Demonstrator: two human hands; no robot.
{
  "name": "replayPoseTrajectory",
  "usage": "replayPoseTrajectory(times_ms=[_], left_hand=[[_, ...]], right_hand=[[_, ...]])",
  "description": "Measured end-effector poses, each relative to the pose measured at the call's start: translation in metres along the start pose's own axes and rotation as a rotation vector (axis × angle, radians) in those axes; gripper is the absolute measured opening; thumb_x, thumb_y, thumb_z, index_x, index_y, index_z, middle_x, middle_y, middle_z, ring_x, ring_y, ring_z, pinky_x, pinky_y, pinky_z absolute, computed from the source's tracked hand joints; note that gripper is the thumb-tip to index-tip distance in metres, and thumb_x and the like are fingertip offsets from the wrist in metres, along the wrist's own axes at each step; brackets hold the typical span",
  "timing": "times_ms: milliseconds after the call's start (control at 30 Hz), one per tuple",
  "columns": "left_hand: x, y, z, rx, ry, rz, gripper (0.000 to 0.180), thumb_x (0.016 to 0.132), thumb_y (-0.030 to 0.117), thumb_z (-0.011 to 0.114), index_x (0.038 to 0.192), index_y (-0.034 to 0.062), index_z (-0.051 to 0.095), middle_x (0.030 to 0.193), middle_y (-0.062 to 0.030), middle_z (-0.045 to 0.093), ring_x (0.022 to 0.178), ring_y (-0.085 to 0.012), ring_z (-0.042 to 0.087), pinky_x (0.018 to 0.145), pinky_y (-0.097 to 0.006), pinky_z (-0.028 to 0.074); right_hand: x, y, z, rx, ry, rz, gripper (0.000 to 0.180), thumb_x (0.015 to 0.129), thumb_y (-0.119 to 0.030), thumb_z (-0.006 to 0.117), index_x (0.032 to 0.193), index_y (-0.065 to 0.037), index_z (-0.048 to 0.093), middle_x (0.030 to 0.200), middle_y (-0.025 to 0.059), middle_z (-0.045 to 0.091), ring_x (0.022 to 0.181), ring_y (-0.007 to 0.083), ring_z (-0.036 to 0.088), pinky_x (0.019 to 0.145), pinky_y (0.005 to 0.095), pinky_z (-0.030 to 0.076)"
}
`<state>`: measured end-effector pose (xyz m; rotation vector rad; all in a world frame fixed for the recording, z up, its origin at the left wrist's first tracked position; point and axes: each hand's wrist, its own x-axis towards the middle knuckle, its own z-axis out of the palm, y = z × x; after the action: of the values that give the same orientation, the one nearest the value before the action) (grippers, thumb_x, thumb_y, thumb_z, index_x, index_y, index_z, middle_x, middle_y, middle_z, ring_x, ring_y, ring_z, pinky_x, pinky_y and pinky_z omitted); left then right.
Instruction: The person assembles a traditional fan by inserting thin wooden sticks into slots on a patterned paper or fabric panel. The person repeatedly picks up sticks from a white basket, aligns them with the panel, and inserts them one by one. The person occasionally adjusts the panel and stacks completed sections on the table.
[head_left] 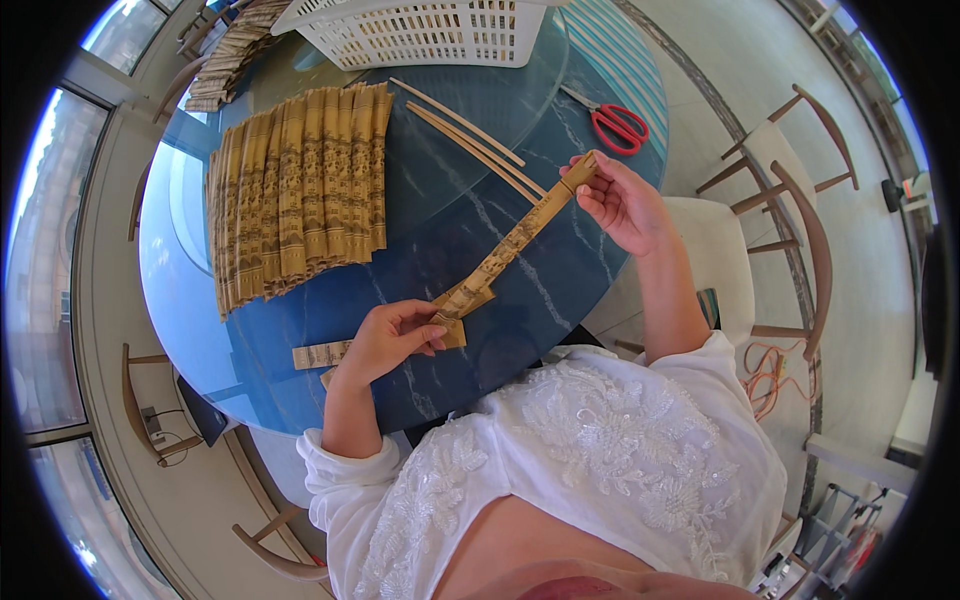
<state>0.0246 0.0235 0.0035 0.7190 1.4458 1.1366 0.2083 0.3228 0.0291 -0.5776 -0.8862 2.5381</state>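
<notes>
Fingers of the left hand (385,340) and right hand (618,200) pinching opposite ends of a folded paper strip (512,245) above the desk (420,200), seemingly light, easily creased, best taken near its ends.

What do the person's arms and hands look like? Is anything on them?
Both hands, left and right, are bare: no gloves, rings or watch show. White sleeves, with lace-like embroidery, are pushed up near the elbows, leaving the forearms uncovered.

Open blue table (480,240) between the hands; printed slats (295,190) block left, sticks (470,140) and scissors (618,124) crowd ahead.
</notes>
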Motion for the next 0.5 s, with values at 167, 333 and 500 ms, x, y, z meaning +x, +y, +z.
replayPoseTrajectory(times_ms=[167,333,500], left_hand=[[-0.002,0.001,0.001,0.001,0.042,-0.025,0.023,0.086,0.006,0.064,0.107,-0.0052,0.061,0.085,-0.008,0.066,0.075,-0.0121,0.064,0.066,-0.023,0.054],[-0.002,0.005,0.003,0.027,0.072,-0.015,0.022,0.087,0.006,0.064,0.105,-0.0053,0.061,0.082,-0.0064,0.065,0.074,-0.0106,0.063,0.067,-0.023,0.054],[-0.003,0.003,-0.001,0.072,0.109,0.084,0.021,0.088,0.005,0.062,0.106,-0.006,0.06,0.082,-0.0055,0.064,0.074,-0.0104,0.062,0.069,-0.023,0.053]], right_hand=[[0.001,0.002,0.0,-0.031,0.006,-0.012,0.034,0.095,-0.022,0.051,0.108,0.009,0.055,0.105,0.0225,0.061,0.072,0.0138,0.065,0.069,0.0237,0.059],[0.005,0.003,-0.007,-0.086,0.003,-0.086,0.034,0.095,-0.023,0.052,0.109,0.007,0.057,0.102,0.0197,0.064,0.071,0.0126,0.065,0.068,0.0225,0.058],[0.009,0.017,0.0,-0.195,0.102,-0.18,0.032,0.094,-0.024,0.055,0.109,0.004,0.059,0.101,0.0166,0.065,0.068,0.0125,0.064,0.064,0.0238,0.058]])
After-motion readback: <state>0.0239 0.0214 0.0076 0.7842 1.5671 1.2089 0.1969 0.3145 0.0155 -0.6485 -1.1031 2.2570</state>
